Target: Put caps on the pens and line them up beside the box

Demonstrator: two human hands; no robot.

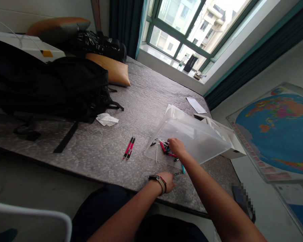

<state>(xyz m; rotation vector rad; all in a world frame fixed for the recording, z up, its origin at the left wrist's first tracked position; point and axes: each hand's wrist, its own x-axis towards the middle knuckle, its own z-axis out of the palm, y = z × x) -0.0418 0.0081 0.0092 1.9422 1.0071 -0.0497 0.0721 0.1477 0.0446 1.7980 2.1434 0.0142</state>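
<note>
A translucent plastic box (207, 141) lies tipped on the table, its open side toward me. Inside it is a loose heap of pens (164, 148), red, black and white. My right hand (176, 147) reaches into the box, its fingers curled down at the heap; what they grip is hidden. Near the table's front edge, my left hand (168, 181), with a watch and bands at the wrist, is closed at the box's near clear edge, beside dark lettering. A light-blue pen-like stick (183, 168) lies close by. Two red-and-black pens (129, 148) lie side by side left of the box.
A crumpled tissue (107, 119) lies near a black backpack (75, 87) on the left. Behind the backpack is a tan cushion (111, 69). A white box (232, 137) stands behind the plastic one, and a white paper (196, 105) lies farther back. The table's front edge (111, 183) is close to my legs.
</note>
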